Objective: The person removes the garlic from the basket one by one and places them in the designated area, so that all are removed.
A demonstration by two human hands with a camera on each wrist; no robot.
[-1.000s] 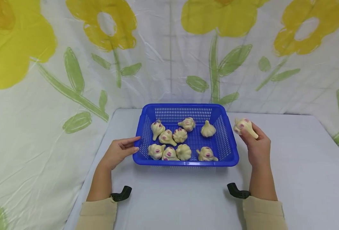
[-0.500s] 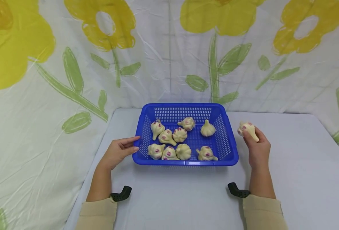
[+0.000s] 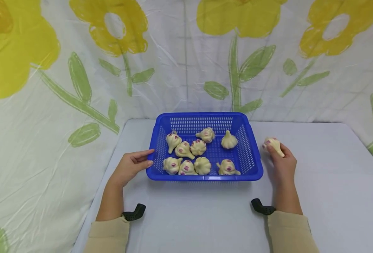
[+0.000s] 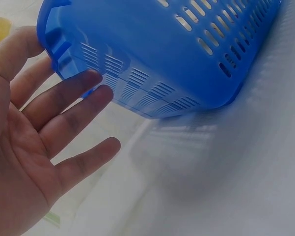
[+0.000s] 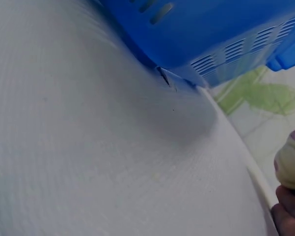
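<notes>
A blue plastic basket (image 3: 254, 154) with slotted walls sits mid-table in the head view. Several garlic bulbs (image 3: 202, 166), cream with purple patches on most, lie inside it. My left hand (image 3: 127, 169) touches the basket's left rim with thumb and index finger. In the left wrist view the other fingers (image 4: 76, 120) of this hand stretch out, spread below the rim. To the right of the basket, my right hand (image 3: 283, 167) pinches one garlic bulb (image 3: 272, 144) between thumb and fingers, low over the table. Only part of that bulb (image 5: 290, 164) shows in the right wrist view.
A white cloth covers the table (image 3: 199, 218), which reaches out on both sides of the basket. Behind it hangs a white curtain (image 3: 177, 70) printed with yellow flowers and green leaves. Each wrist carries a black camera mount (image 3: 135, 213).
My right hand has moved down and slightly right with the garlic bulb, lowering it toward the table beside the basket. The left hand has stayed at the basket's rim.
</notes>
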